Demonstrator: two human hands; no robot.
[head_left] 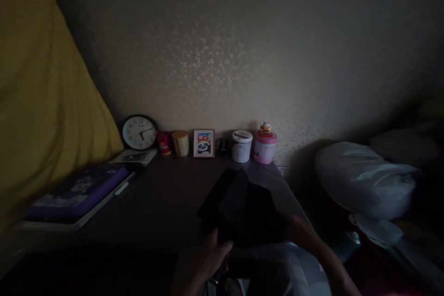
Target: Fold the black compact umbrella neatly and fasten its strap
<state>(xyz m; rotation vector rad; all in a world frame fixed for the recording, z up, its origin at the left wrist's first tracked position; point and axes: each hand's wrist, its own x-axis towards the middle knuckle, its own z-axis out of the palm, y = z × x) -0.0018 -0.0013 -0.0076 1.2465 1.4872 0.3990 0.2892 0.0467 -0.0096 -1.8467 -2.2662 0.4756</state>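
Observation:
A black, angular thing [234,199] with flat faces and a fold or ridge is held over the front right of the dark table [166,194]. The dim light hides its details, and I cannot tell its kind. My left hand [215,253] grips its lower left edge, thumb uppermost. At its right edge, my right hand [300,231] is closed on it, with the fingertips lost in shadow and slightly blurred.
Along the wall stand a clock [139,132], a red can [164,143], a yellowish jar [181,143], a framed panda picture [204,144], a white tub [242,147] and a pink tub [265,149] topped by a cat figurine [265,128]. Left lies a purple case [81,189]; right, a white plastic bag [364,180].

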